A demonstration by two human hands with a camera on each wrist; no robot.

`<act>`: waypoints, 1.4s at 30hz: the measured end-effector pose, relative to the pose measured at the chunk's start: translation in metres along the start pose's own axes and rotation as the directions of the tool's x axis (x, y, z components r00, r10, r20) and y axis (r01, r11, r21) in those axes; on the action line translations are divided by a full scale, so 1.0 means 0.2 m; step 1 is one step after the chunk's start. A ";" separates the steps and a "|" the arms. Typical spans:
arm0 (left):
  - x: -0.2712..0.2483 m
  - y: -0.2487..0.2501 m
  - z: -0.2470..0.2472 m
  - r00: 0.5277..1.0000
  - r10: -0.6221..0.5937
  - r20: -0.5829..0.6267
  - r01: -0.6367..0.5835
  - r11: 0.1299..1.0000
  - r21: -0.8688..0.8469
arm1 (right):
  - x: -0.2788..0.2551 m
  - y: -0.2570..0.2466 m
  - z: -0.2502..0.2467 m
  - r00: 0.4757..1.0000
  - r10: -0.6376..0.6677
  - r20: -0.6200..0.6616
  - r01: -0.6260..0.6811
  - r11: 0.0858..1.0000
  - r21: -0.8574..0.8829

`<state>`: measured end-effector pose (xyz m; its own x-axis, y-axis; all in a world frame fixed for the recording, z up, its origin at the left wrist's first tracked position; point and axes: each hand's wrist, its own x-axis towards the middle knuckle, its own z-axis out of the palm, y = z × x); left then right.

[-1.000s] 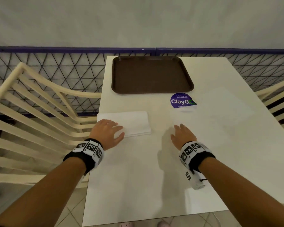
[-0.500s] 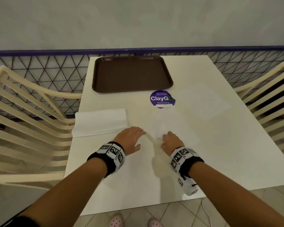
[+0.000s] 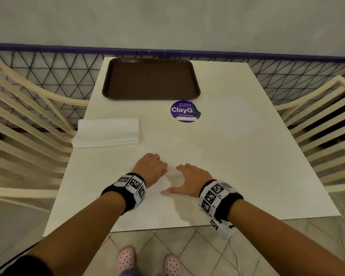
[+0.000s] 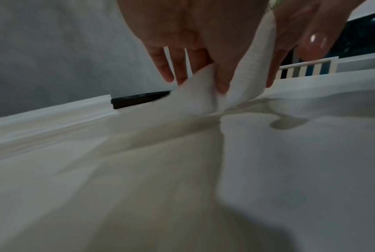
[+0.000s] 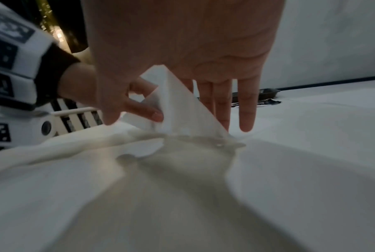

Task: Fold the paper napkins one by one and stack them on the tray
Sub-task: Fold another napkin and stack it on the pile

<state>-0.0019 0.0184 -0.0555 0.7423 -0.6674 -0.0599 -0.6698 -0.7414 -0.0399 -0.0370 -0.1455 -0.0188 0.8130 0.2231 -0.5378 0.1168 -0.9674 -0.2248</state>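
Note:
A single white napkin (image 3: 173, 172) lies spread on the white table (image 3: 257, 166) near its front, hard to tell from the tabletop. My left hand (image 3: 161, 167) pinches a raised fold of the napkin (image 4: 253, 68) between thumb and fingers. My right hand (image 3: 184, 174) is just right of it, thumb spread, with straight fingertips (image 5: 246, 126) pressing down beside the lifted napkin (image 5: 178, 109). A stack of white napkins (image 3: 108, 132) sits at the table's left edge. The brown tray (image 3: 150, 78) at the far side holds nothing.
A round purple ClayGo sticker (image 3: 184, 111) lies in front of the tray. Cream slatted chairs (image 3: 28, 126) (image 3: 317, 126) flank the table, and a black mesh fence (image 3: 48, 76) runs behind it. The table's front edge is close below my wrists.
My left hand left the napkin stack and came to the middle. My right hand moved in to meet it. A fold of the single napkin now stands lifted between them.

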 end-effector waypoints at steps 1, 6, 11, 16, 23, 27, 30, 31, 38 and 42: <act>0.00 0.02 -0.01 1.000 0.001 0.008 -0.001 1.000 -0.030 | -0.01 0.02 0.01 0.999 -0.036 -0.010 0.036 0.999 -0.028; -0.08 0.12 -0.05 0.991 -0.065 0.114 0.090 0.970 -0.228 | -0.04 0.14 0.04 0.996 -0.078 0.037 0.075 0.994 0.078; -0.20 0.10 -0.04 0.929 -0.225 0.294 0.345 0.814 -0.467 | -0.06 0.26 0.01 0.994 -0.095 0.051 0.091 0.993 0.081; -0.31 0.02 -0.04 0.848 -0.392 0.357 0.529 0.670 -0.521 | -0.04 0.30 -0.02 0.995 -0.079 0.057 0.070 0.987 0.146; -0.31 -0.05 -0.04 0.708 -0.542 0.452 0.692 0.405 -0.597 | 0.10 0.26 -0.10 0.998 0.055 0.017 -0.057 0.973 0.226; -0.27 -0.09 -0.03 0.651 -0.569 0.503 0.713 0.228 -0.664 | 0.18 0.25 -0.11 0.988 0.152 0.026 -0.153 0.953 0.260; -0.22 -0.13 -0.01 0.610 -0.568 0.552 0.721 0.111 -0.684 | 0.24 0.25 -0.09 0.980 0.198 0.034 -0.198 0.924 0.327; -0.21 -0.14 0.00 0.604 -0.566 0.561 0.718 0.080 -0.691 | 0.25 0.26 -0.09 0.977 0.211 0.039 -0.212 0.915 0.343; -0.14 -0.20 0.02 0.579 -0.558 0.594 0.773 0.146 -0.617 | 0.33 0.27 -0.08 0.959 0.269 0.093 -0.283 0.862 0.421; -0.12 -0.21 0.04 0.565 -0.559 0.607 0.793 0.165 -0.586 | 0.36 0.28 -0.08 0.949 0.296 0.113 -0.315 0.841 0.440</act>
<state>0.0076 0.0662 -0.0612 0.7830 0.0796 -0.6170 0.4887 -0.6924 0.5309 0.0369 -0.1850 -0.0580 0.7412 -0.0610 -0.6685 -0.4089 -0.8308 -0.3775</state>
